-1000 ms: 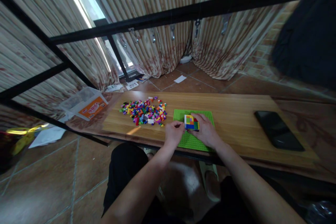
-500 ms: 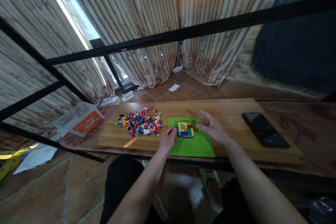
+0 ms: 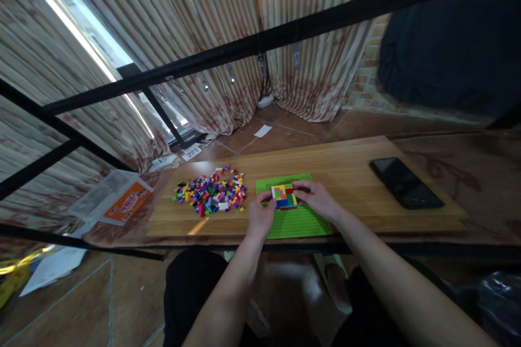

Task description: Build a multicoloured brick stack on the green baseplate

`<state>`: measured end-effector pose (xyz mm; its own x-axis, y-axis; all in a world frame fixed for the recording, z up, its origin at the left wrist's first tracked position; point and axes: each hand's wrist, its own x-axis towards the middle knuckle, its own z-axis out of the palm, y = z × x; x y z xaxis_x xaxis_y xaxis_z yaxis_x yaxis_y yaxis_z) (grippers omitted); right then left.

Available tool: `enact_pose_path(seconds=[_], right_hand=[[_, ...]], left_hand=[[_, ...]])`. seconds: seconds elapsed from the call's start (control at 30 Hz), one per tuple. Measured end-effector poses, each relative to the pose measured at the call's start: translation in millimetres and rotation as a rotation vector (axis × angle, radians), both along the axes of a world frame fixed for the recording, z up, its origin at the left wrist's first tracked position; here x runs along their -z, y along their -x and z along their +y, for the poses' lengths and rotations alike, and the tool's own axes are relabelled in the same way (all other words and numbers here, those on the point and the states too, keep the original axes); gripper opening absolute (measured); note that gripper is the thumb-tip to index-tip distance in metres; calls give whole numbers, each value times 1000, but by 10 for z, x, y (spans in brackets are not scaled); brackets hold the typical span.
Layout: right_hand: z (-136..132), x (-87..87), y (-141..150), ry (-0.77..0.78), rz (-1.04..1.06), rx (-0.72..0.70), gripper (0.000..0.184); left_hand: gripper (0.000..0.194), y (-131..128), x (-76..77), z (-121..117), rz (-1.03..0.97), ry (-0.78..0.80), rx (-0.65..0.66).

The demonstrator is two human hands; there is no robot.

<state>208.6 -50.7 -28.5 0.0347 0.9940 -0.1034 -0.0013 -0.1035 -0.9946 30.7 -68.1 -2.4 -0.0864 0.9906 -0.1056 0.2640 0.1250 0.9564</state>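
A small square build of toy bricks (image 3: 284, 197), with white, yellow, orange, red, green and blue pieces on top, sits over a green studded baseplate (image 3: 301, 224). My left hand (image 3: 260, 216) grips its left side between curled fingers and thumb. From the other side, my right hand (image 3: 319, 199) holds the right edge, its fingertips near the red and green bricks. Whether the build is pressed on the baseplate or slightly raised, I cannot tell. Left of the baseplate lies a heap of loose coloured bricks (image 3: 211, 192).
The wooden board (image 3: 342, 160) lies on a cloth-covered table. A black phone (image 3: 405, 183) rests on the board at the right. Past the left end stands a clear plastic box with an orange label (image 3: 128, 201). A black metal bar (image 3: 228, 54) crosses in front of the curtains.
My right hand has moved left and closed on the brick build's right side. My left hand has come against its left side. The camera view has tilted and shifted slightly.
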Motion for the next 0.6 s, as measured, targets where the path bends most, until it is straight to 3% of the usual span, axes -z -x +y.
enact_pose_path(seconds=[0.6], right_hand=[[-35,154,-5,3,-61,52,33]], left_hand=[[29,-22,143,42,59,-126,63]])
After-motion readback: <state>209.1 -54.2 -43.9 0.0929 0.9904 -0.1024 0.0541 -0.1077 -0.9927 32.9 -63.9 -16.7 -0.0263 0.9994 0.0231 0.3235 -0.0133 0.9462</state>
